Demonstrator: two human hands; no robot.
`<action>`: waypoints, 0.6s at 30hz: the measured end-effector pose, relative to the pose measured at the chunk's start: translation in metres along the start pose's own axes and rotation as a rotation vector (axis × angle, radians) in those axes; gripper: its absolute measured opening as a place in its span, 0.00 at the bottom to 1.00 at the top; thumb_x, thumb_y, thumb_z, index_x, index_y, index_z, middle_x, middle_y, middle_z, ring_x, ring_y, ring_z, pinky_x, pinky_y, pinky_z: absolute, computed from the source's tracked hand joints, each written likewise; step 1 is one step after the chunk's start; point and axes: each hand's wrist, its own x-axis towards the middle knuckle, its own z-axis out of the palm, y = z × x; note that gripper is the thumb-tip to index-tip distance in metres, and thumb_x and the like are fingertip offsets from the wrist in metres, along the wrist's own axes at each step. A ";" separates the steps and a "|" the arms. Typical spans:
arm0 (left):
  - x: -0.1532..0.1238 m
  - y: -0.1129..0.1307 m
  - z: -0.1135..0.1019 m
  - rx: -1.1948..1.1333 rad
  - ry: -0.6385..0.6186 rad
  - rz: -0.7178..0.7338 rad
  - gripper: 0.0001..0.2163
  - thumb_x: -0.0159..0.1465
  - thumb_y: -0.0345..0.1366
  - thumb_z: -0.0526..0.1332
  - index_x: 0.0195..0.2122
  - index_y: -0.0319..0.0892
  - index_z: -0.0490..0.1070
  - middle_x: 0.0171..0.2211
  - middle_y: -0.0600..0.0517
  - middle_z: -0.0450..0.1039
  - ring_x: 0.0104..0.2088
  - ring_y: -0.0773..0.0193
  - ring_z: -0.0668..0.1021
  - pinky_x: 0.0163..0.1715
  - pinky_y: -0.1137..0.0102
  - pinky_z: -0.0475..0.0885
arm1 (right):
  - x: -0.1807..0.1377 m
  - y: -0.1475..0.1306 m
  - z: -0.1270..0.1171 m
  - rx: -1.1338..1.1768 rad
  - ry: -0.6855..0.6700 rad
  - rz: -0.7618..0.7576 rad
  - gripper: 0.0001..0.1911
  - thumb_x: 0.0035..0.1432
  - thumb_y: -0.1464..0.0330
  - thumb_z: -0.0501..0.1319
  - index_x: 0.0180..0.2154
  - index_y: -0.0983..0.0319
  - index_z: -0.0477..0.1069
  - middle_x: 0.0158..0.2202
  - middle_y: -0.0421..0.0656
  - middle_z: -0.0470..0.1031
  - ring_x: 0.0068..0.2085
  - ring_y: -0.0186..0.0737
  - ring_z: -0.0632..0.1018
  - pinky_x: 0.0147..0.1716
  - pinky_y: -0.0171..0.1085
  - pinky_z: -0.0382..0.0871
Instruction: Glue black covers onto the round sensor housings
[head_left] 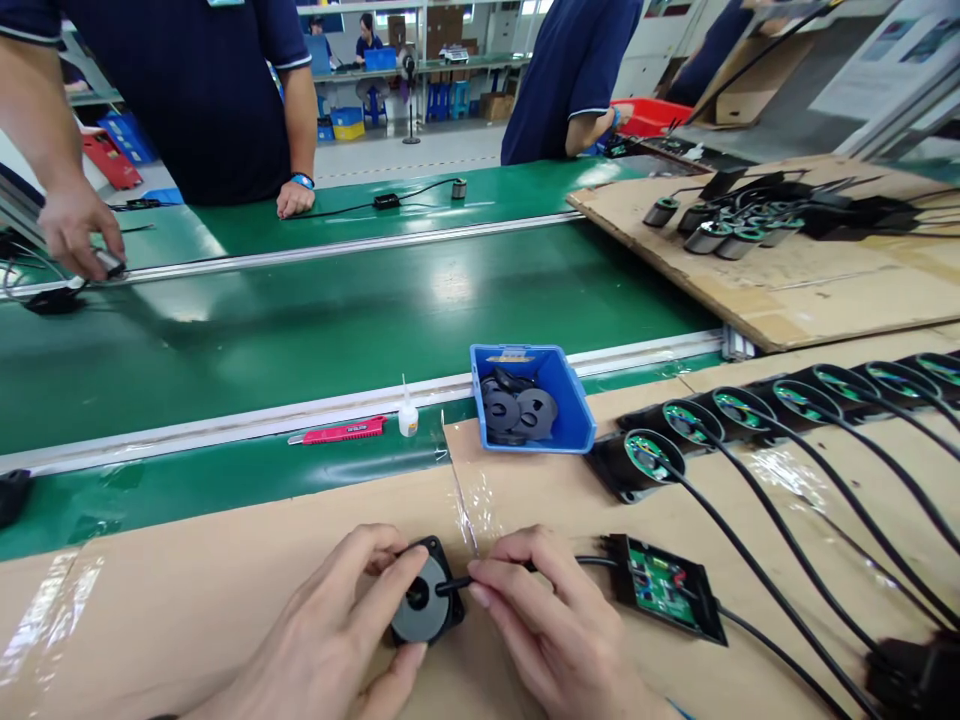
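Note:
My left hand point(337, 640) grips a black square part with a grey round disc point(424, 600) on the cardboard-covered bench, thumb under it and fingers over its left side. My right hand point(551, 625) pinches the black cable point(454, 584) where it enters the disc's centre. That cable runs right to a black tray with a green circuit board point(664, 588).
A blue bin point(574, 410) of black ring discs stands ahead. A row of round units point(750, 415) with cables lies at right. A red knife point(341, 431) and glue bottle point(407, 415) sit by the green conveyor point(337, 320). Other people's hands point(75, 225) work across it.

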 end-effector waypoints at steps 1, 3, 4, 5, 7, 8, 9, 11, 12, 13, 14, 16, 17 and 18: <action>0.000 0.000 0.001 -0.013 -0.005 -0.006 0.21 0.64 0.30 0.56 0.60 0.41 0.60 0.54 0.49 0.63 0.55 0.74 0.70 0.57 0.84 0.63 | 0.000 0.000 0.000 0.006 0.007 0.000 0.11 0.57 0.81 0.59 0.42 0.67 0.72 0.38 0.47 0.67 0.42 0.25 0.65 0.40 0.27 0.62; 0.000 -0.001 0.001 -0.018 -0.005 -0.012 0.22 0.64 0.31 0.58 0.59 0.42 0.60 0.52 0.51 0.66 0.53 0.73 0.71 0.56 0.83 0.65 | 0.000 -0.001 0.001 0.013 0.020 -0.005 0.11 0.57 0.81 0.59 0.42 0.67 0.72 0.38 0.47 0.66 0.42 0.26 0.65 0.40 0.27 0.62; 0.000 -0.001 0.001 -0.015 -0.015 -0.011 0.23 0.63 0.31 0.58 0.60 0.43 0.59 0.51 0.52 0.67 0.51 0.72 0.72 0.54 0.82 0.67 | 0.000 -0.001 0.001 0.018 0.017 0.002 0.11 0.57 0.81 0.59 0.42 0.67 0.72 0.38 0.47 0.66 0.42 0.26 0.65 0.40 0.28 0.62; 0.000 -0.002 0.002 -0.017 -0.032 -0.011 0.24 0.63 0.32 0.59 0.61 0.43 0.59 0.49 0.51 0.67 0.49 0.72 0.73 0.52 0.82 0.68 | 0.000 -0.001 0.001 0.016 0.018 0.000 0.11 0.57 0.81 0.58 0.42 0.67 0.73 0.38 0.47 0.66 0.42 0.26 0.65 0.40 0.28 0.62; 0.000 -0.002 0.003 -0.026 -0.054 -0.021 0.26 0.64 0.32 0.60 0.63 0.43 0.57 0.48 0.50 0.65 0.48 0.71 0.73 0.50 0.81 0.69 | 0.000 -0.002 0.001 0.020 0.013 0.001 0.11 0.57 0.81 0.58 0.42 0.67 0.73 0.38 0.47 0.66 0.42 0.26 0.65 0.40 0.28 0.62; -0.001 -0.002 0.004 -0.044 -0.062 -0.022 0.26 0.64 0.33 0.60 0.63 0.43 0.57 0.48 0.50 0.65 0.47 0.72 0.73 0.49 0.81 0.70 | 0.000 -0.002 0.001 0.021 0.010 0.001 0.11 0.57 0.81 0.59 0.42 0.67 0.73 0.38 0.47 0.66 0.42 0.26 0.65 0.40 0.28 0.62; -0.001 -0.003 0.005 -0.067 -0.070 -0.027 0.25 0.64 0.33 0.61 0.63 0.43 0.57 0.48 0.50 0.64 0.47 0.72 0.72 0.49 0.82 0.70 | 0.000 -0.002 0.000 0.021 0.016 -0.003 0.11 0.57 0.81 0.59 0.41 0.67 0.73 0.37 0.47 0.66 0.42 0.26 0.65 0.40 0.28 0.61; -0.002 -0.003 0.006 -0.107 -0.091 -0.049 0.25 0.64 0.32 0.61 0.62 0.44 0.57 0.49 0.50 0.62 0.48 0.73 0.71 0.50 0.83 0.69 | 0.001 -0.002 0.000 0.026 0.012 -0.002 0.11 0.56 0.81 0.59 0.41 0.68 0.73 0.38 0.47 0.66 0.42 0.26 0.65 0.40 0.28 0.61; -0.002 -0.003 0.007 -0.122 -0.100 -0.059 0.25 0.64 0.32 0.61 0.62 0.44 0.57 0.50 0.50 0.61 0.49 0.73 0.70 0.51 0.83 0.68 | 0.001 -0.002 -0.001 0.027 0.011 -0.004 0.11 0.56 0.82 0.59 0.41 0.68 0.73 0.38 0.47 0.66 0.42 0.26 0.65 0.40 0.28 0.61; -0.002 -0.003 0.007 -0.136 -0.104 -0.064 0.25 0.64 0.32 0.61 0.62 0.44 0.56 0.51 0.50 0.60 0.50 0.73 0.70 0.52 0.84 0.67 | 0.002 -0.002 -0.001 0.025 0.004 0.001 0.12 0.56 0.82 0.59 0.42 0.68 0.72 0.38 0.48 0.66 0.42 0.27 0.65 0.40 0.29 0.61; -0.003 -0.003 0.007 -0.150 -0.110 -0.068 0.26 0.64 0.31 0.61 0.62 0.44 0.56 0.51 0.50 0.59 0.51 0.74 0.70 0.53 0.84 0.67 | 0.002 -0.002 0.000 0.025 0.003 0.000 0.12 0.56 0.82 0.59 0.42 0.68 0.72 0.38 0.48 0.66 0.42 0.27 0.65 0.40 0.29 0.61; -0.004 -0.004 0.008 -0.187 -0.103 -0.088 0.26 0.63 0.31 0.61 0.62 0.46 0.56 0.50 0.50 0.59 0.50 0.74 0.70 0.53 0.84 0.67 | 0.003 -0.001 0.000 0.035 0.003 -0.004 0.13 0.55 0.82 0.59 0.43 0.68 0.72 0.38 0.48 0.66 0.42 0.27 0.64 0.40 0.29 0.60; -0.004 -0.004 0.008 -0.210 -0.092 -0.103 0.26 0.63 0.31 0.61 0.61 0.47 0.57 0.50 0.51 0.60 0.50 0.74 0.70 0.53 0.84 0.67 | 0.003 -0.001 0.000 0.041 0.006 -0.007 0.13 0.56 0.82 0.59 0.43 0.68 0.72 0.38 0.48 0.66 0.42 0.27 0.64 0.39 0.28 0.60; -0.004 -0.005 0.009 -0.230 -0.083 -0.115 0.26 0.63 0.31 0.61 0.61 0.48 0.57 0.50 0.51 0.60 0.49 0.74 0.70 0.52 0.84 0.68 | 0.003 -0.001 0.000 0.045 -0.002 -0.008 0.14 0.56 0.82 0.59 0.44 0.68 0.72 0.38 0.48 0.66 0.42 0.27 0.64 0.39 0.29 0.59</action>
